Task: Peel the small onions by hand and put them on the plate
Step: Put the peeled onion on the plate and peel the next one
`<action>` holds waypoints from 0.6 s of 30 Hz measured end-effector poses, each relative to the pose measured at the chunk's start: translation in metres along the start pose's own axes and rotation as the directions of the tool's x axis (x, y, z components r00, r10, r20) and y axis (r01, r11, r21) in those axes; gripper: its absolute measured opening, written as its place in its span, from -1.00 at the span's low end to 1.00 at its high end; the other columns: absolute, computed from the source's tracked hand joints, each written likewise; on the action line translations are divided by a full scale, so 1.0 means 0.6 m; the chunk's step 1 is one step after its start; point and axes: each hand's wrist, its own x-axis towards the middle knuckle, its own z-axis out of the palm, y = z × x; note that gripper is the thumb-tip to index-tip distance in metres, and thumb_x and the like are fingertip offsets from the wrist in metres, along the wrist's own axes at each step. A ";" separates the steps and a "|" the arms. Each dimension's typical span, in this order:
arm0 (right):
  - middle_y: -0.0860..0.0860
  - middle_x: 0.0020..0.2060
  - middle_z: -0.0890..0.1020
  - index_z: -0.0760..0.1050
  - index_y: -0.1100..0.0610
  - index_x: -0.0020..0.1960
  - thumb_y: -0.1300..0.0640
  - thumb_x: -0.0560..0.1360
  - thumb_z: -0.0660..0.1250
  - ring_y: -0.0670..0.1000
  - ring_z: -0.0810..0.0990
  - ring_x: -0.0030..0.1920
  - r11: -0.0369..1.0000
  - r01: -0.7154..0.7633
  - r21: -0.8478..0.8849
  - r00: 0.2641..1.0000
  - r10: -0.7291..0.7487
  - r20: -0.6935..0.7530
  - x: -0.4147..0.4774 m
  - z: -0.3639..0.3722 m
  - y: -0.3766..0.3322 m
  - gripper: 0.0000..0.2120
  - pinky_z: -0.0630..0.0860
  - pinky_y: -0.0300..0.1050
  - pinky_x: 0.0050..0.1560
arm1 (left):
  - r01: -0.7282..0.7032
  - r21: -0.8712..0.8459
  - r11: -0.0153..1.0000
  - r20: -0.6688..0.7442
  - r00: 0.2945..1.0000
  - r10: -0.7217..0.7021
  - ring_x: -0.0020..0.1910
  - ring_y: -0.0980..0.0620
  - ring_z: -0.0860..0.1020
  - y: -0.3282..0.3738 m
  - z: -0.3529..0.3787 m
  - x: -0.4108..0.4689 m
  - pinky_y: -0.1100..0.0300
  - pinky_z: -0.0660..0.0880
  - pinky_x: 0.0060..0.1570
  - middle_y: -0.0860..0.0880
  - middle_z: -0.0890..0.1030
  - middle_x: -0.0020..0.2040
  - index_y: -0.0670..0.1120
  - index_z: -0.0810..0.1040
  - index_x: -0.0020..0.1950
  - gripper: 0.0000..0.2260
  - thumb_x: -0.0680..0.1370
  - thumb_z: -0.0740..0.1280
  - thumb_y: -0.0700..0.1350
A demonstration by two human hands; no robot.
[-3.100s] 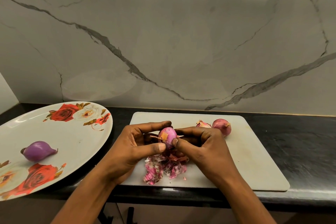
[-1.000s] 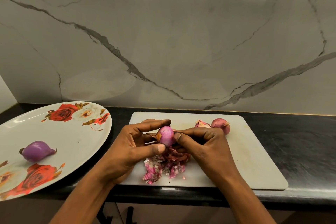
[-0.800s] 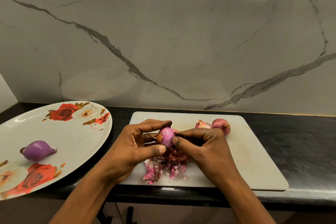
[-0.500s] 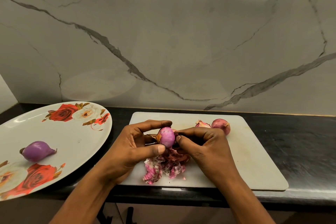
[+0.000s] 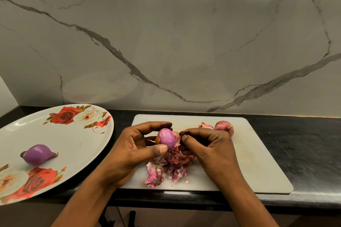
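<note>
Black counter (image 5: 304, 153), white cutting board (image 5: 258, 162): left hand (image 5: 132, 151) pinches half-peeled onion (image 5: 167, 138), likely light, slick; right hand (image 5: 208, 145) nips loose skin (image 5: 177, 141) at its three o'clock.

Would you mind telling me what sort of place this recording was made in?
Most likely a home kitchen: a black counter under a marble-look backsplash, a white cutting board with onion peels, and a rose-patterned plate.

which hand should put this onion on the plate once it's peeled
Left. The left hand holds the onion, and the plate lies on that side; the right hand only pinches skin.
</note>
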 end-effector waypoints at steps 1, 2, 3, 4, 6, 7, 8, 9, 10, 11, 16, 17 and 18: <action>-0.09 -0.17 0.79 0.74 -0.10 -0.02 0.23 0.55 0.50 -0.03 0.79 -0.16 1.000 -0.004 0.002 1.000 0.004 -0.007 0.000 0.000 0.000 -0.78 0.74 -0.01 -0.02 | -0.005 -0.006 1.000 -0.011 1.000 0.005 0.29 -0.15 0.65 0.001 -0.001 0.000 0.08 0.66 0.13 -0.09 0.68 0.31 -0.01 0.67 0.33 -0.51 0.41 0.53 -0.28; -0.09 -0.17 0.79 0.75 -0.09 -0.01 0.22 0.55 0.50 -0.03 0.79 -0.16 1.000 -0.006 -0.002 1.000 0.006 -0.009 0.000 0.000 0.001 -0.80 0.74 -0.01 -0.02 | -0.010 -0.011 1.000 -0.015 1.000 0.010 0.30 -0.13 0.65 0.001 -0.002 -0.001 0.09 0.66 0.13 -0.09 0.68 0.31 -0.01 0.67 0.34 -0.51 0.41 0.52 -0.28; -0.09 -0.16 0.79 0.75 -0.08 0.00 0.22 0.55 0.51 -0.03 0.79 -0.15 1.000 -0.006 -0.006 1.000 0.006 -0.008 -0.001 0.000 0.002 -0.81 0.74 -0.01 -0.02 | -0.014 -0.012 1.000 -0.012 1.000 0.014 0.31 -0.13 0.65 0.000 -0.003 -0.001 0.08 0.66 0.13 -0.09 0.67 0.31 -0.01 0.66 0.34 -0.50 0.42 0.52 -0.27; -0.09 -0.16 0.79 0.76 -0.06 0.01 0.21 0.54 0.51 -0.03 0.79 -0.14 1.000 -0.007 -0.005 1.000 0.007 -0.011 -0.001 -0.001 0.003 -0.82 0.74 -0.01 -0.03 | -0.015 -0.011 1.000 -0.010 1.000 0.015 0.31 -0.14 0.65 0.000 -0.002 -0.001 0.06 0.66 0.15 -0.09 0.67 0.32 -0.01 0.64 0.36 -0.49 0.42 0.51 -0.27; -0.08 -0.14 0.79 0.77 -0.01 0.04 0.22 0.54 0.51 -0.02 0.79 -0.13 1.000 -0.011 0.014 1.000 0.011 -0.018 -0.003 -0.001 0.001 -0.84 0.74 -0.01 -0.03 | -0.019 -0.003 1.000 -0.014 1.000 0.019 0.31 -0.16 0.64 0.001 -0.001 -0.001 0.03 0.66 0.16 -0.10 0.67 0.32 -0.04 0.63 0.38 -0.48 0.42 0.51 -0.27; -0.08 -0.14 0.79 0.77 0.00 0.06 0.22 0.54 0.51 -0.02 0.79 -0.12 1.000 -0.014 0.025 1.000 0.014 -0.017 -0.004 -0.002 0.000 -0.84 0.74 -0.03 -0.03 | -0.023 0.001 1.000 -0.019 1.000 0.023 0.30 -0.17 0.65 0.001 0.000 -0.001 0.02 0.66 0.16 -0.10 0.67 0.32 -0.05 0.62 0.38 -0.48 0.42 0.52 -0.27; -0.08 -0.13 0.79 0.76 0.00 0.07 0.21 0.55 0.51 -0.02 0.79 -0.12 0.999 -0.015 0.032 1.000 0.015 -0.010 -0.005 -0.002 0.000 -0.84 0.74 -0.05 -0.05 | -0.025 0.005 1.000 -0.024 0.999 0.025 0.29 -0.18 0.65 0.000 0.001 -0.001 0.02 0.66 0.15 -0.10 0.67 0.32 -0.05 0.63 0.38 -0.48 0.42 0.52 -0.28; -0.09 -0.13 0.79 0.76 -0.01 0.07 0.18 0.55 0.51 -0.03 0.79 -0.12 0.999 -0.013 0.036 1.000 0.013 0.004 -0.005 -0.001 -0.002 -0.85 0.73 -0.08 -0.06 | -0.024 0.010 1.000 -0.026 0.999 0.025 0.28 -0.19 0.65 0.001 0.002 -0.001 0.02 0.66 0.15 -0.10 0.67 0.32 -0.03 0.64 0.37 -0.48 0.42 0.53 -0.28; -0.10 -0.12 0.79 0.76 -0.02 0.07 0.13 0.54 0.51 -0.04 0.79 -0.12 0.999 -0.009 0.032 1.000 0.008 0.025 -0.005 -0.001 -0.004 -0.87 0.73 -0.10 -0.06 | -0.023 0.016 1.000 -0.025 0.999 0.024 0.27 -0.20 0.66 0.000 0.002 -0.001 0.01 0.66 0.15 -0.10 0.67 0.32 -0.02 0.65 0.36 -0.48 0.42 0.53 -0.28; -0.12 -0.11 0.79 0.76 -0.02 0.08 0.09 0.54 0.51 -0.04 0.78 -0.10 1.000 -0.001 0.020 0.999 0.000 0.049 -0.005 0.000 -0.005 -0.87 0.73 -0.10 -0.05 | -0.024 0.022 0.999 -0.019 1.000 0.025 0.27 -0.21 0.66 0.000 0.002 -0.001 0.00 0.66 0.15 -0.10 0.67 0.32 -0.02 0.65 0.36 -0.48 0.42 0.54 -0.28; -0.12 -0.05 0.79 0.75 0.01 0.13 0.16 0.51 0.55 -0.07 0.78 0.00 0.999 0.005 0.052 0.994 -0.011 0.106 -0.002 -0.004 -0.006 -0.80 0.71 -0.12 0.05 | -0.017 0.024 1.000 -0.002 1.000 0.017 0.28 -0.19 0.66 0.002 0.003 -0.002 0.05 0.65 0.17 -0.10 0.67 0.32 -0.10 0.59 0.41 -0.49 0.47 0.52 -0.33; -0.12 -0.04 0.79 0.75 0.01 0.12 0.19 0.50 0.55 -0.07 0.77 0.01 0.999 0.006 0.054 0.994 -0.011 0.106 -0.002 -0.004 -0.006 -0.78 0.71 -0.12 0.07 | -0.016 0.024 1.000 0.005 1.000 0.015 0.30 -0.18 0.65 0.002 0.003 -0.002 0.05 0.64 0.19 -0.10 0.66 0.34 -0.10 0.58 0.42 -0.49 0.48 0.53 -0.33; -0.12 -0.04 0.79 0.75 0.01 0.12 0.21 0.50 0.55 -0.08 0.77 0.02 0.999 0.010 0.039 0.995 -0.014 0.101 -0.002 -0.004 -0.005 -0.78 0.71 -0.11 0.09 | -0.016 0.018 1.000 0.018 1.000 0.016 0.32 -0.17 0.64 0.002 0.003 -0.003 0.03 0.63 0.22 -0.11 0.65 0.35 -0.09 0.58 0.43 -0.49 0.49 0.53 -0.31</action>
